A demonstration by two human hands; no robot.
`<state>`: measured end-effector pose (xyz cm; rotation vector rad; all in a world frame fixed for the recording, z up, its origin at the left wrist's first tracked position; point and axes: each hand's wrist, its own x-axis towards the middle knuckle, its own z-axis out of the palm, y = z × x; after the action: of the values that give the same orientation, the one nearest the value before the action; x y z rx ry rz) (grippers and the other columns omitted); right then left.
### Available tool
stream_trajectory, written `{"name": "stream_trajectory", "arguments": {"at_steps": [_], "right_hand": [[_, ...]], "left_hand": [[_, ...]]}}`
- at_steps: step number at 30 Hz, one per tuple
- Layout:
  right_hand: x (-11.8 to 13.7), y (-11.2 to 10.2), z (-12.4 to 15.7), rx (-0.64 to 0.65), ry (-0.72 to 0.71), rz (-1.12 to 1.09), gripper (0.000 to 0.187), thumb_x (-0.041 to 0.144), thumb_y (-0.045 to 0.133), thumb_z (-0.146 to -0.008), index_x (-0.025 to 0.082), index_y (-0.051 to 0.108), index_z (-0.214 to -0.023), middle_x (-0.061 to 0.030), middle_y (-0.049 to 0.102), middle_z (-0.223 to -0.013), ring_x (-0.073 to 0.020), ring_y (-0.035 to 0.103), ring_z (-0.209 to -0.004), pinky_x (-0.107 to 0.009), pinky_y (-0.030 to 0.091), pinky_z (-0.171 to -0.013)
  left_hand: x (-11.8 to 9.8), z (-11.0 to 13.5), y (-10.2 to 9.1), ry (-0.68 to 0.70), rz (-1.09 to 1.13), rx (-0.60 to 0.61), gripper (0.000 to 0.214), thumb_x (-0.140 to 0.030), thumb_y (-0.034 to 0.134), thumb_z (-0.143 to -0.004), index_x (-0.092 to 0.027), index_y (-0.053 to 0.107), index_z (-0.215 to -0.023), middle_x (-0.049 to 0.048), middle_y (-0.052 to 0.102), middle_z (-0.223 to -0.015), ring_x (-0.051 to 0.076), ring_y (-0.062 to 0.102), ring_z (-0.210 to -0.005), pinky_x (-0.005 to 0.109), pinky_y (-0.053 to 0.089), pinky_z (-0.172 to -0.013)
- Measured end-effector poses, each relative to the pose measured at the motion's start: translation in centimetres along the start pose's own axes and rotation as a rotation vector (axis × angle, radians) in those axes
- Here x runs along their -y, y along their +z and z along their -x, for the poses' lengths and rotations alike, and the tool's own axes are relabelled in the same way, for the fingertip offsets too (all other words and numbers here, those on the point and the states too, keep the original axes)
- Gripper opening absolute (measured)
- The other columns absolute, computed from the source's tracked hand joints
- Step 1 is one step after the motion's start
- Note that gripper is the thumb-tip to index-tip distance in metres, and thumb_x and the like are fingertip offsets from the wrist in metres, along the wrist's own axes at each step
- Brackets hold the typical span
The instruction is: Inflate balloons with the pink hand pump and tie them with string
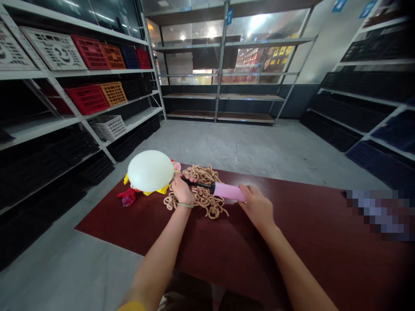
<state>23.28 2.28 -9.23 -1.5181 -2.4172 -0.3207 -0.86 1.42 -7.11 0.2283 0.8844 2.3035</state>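
A pale, whitish-green balloon (151, 170), blown up round, sits at the left of my hands. Beside its neck, my left hand (182, 188) is closed around the black end of a hand pump; my fingers hide where balloon and pump meet. The balloon pump (227, 191) has a pink barrel and a thin black rod, and lies roughly level across my front. My right hand (258, 207) grips the right end of the pink barrel. Under the pump lies a heap of tan, rope-like loops (207, 205), resting on the table.
The dark red table (227, 255) spans my front. Red cloth-like item (128, 197) and yellow pieces (158, 190) lie near the balloon. A blurred-out object (379, 214) is at the right. Shelves with crates (89, 99) stand left; a metal rack (220, 77) stands behind.
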Motion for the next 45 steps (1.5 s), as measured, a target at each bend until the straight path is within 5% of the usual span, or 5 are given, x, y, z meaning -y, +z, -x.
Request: {"name": "stream_trajectory", "arguments": {"at_steps": [6,16,28,38,45], "right_hand": [[-2.3,-0.1,-0.2,0.018,0.149,0.038,0.039,0.026,0.06,-0.084,0.027,0.049,-0.121,-0.0053,0.058,-0.113,-0.021,0.051,-0.095,-0.027,0.028,-0.053],[3.6,-0.3,0.9,0.032,-0.01,-0.075,0.046,0.032,0.063,-0.084,0.027,0.046,-0.127,-0.004,0.06,-0.107,-0.0195,0.054,-0.089,-0.028,0.033,-0.059],[-4.4,1.4,-0.3,-0.038,0.151,0.078,0.034,0.027,0.058,-0.085,0.025,0.052,-0.119,-0.0046,0.061,-0.11,-0.0207,0.054,-0.088,-0.029,0.032,-0.059],[2.8,0.7,0.5,0.003,0.042,-0.064,0.043,0.03,0.062,-0.084,0.028,0.049,-0.125,-0.003,0.061,-0.104,-0.019,0.056,-0.088,-0.027,0.032,-0.059],[-0.5,1.3,0.0,0.045,0.054,-0.01,0.034,0.031,0.056,-0.087,0.027,0.052,-0.12,-0.0028,0.063,-0.105,-0.0185,0.057,-0.087,-0.028,0.032,-0.06]], "left_hand": [[-1.8,-1.3,-0.3,0.038,0.016,-0.123,0.012,-0.023,0.044,-0.084,-0.021,0.037,-0.074,-0.0074,0.04,-0.056,0.009,0.041,-0.043,0.023,0.036,-0.045],[1.4,2.0,0.3,-0.018,-0.026,0.069,0.022,-0.032,0.053,-0.083,-0.021,0.038,-0.073,-0.0076,0.043,-0.054,0.008,0.042,-0.042,0.022,0.037,-0.046],[-0.5,-0.1,0.0,0.014,-0.011,-0.009,0.017,-0.027,0.046,-0.083,-0.022,0.037,-0.069,-0.0059,0.041,-0.054,0.01,0.043,-0.043,0.024,0.04,-0.046],[1.5,2.2,0.2,0.002,-0.064,0.116,0.031,-0.044,0.054,-0.086,-0.021,0.038,-0.071,-0.0065,0.044,-0.054,0.009,0.045,-0.042,0.024,0.041,-0.046],[2.9,2.9,0.7,-0.028,-0.085,0.172,0.033,-0.045,0.053,-0.087,-0.021,0.04,-0.068,-0.0046,0.047,-0.053,0.011,0.051,-0.046,0.026,0.046,-0.051]]}}
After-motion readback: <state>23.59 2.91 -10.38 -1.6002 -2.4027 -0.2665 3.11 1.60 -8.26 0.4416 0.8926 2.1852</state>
